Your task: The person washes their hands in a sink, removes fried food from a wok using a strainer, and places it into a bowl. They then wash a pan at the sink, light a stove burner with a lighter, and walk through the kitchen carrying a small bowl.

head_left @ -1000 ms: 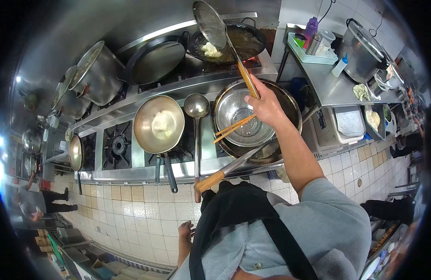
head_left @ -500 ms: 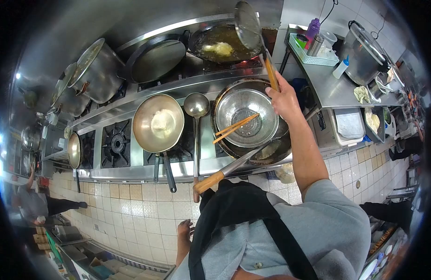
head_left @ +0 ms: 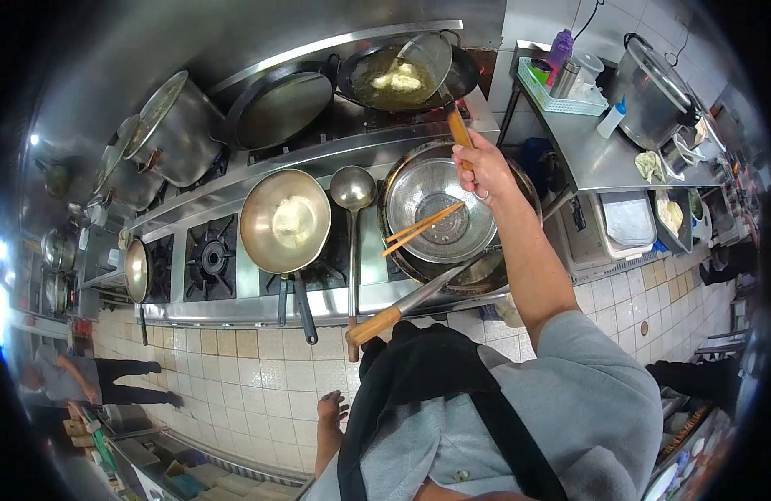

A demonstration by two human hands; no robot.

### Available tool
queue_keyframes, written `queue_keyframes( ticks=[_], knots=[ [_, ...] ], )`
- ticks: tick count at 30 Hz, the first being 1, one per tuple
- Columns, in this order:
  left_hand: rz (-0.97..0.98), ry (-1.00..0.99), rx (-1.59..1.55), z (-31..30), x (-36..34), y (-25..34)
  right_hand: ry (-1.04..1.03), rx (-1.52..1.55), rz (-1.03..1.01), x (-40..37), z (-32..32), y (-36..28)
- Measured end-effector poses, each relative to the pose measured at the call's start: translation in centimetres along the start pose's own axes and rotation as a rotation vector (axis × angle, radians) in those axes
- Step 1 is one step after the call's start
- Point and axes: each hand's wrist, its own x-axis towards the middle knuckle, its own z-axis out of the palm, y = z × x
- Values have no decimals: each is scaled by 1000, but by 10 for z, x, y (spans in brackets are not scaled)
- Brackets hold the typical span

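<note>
My right hand (head_left: pixel 485 167) grips the wooden handle of a skimmer (head_left: pixel 427 60), whose round head overlaps the wok of oil (head_left: pixel 364 88) at the back of the stove. Pale battered food (head_left: pixel 398 78) floats in the oil beside the skimmer's head. Below my right forearm lies a metal strainer (head_left: pixel 410 188) over a dark, wide pan, with wooden chopsticks (head_left: pixel 423 228) across it. A long wooden-handled tool (head_left: pixel 375 325) rests over that pan and points toward my apron. My left hand (head_left: pixel 331 407) hangs low at my side, fingers apart and holding nothing.
A ladle (head_left: pixel 353 187) and a pan (head_left: pixel 287 221) sit on the front of the stove. Left of the oil stand a dark wok (head_left: pixel 289 108) and a tall pot (head_left: pixel 181 125). A steel side table (head_left: pixel 598 159) holds a basket (head_left: pixel 561 104). Another person (head_left: pixel 72 376) is at far left.
The skimmer has come down from above the wok to the oil, beside the food. My right hand has shifted slightly left. The person at far left has moved further into view.
</note>
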Motion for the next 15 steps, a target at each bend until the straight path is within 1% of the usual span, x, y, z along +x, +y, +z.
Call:
queue_keyframes(
  ticks=[3,7,10,12,14,15],
  knots=[
    [-14,37,-75,3,-3,4,-48,10,4,7,4,1],
    [-5,45,-44,6,1,-10,-70,-125,-2,9,9,-1],
    [-48,-4,22,5,1,-23,-66,-210,-28,6,14,-1],
    [-32,-26,11,6,2,-35,-67,-244,-38,0,16,-3],
    [-34,-38,-37,6,-3,-40,-22,-407,-57,-6,16,-4],
    [-37,-39,-60,6,-5,-40,-23,-407,-56,-12,17,-7]
  ],
)
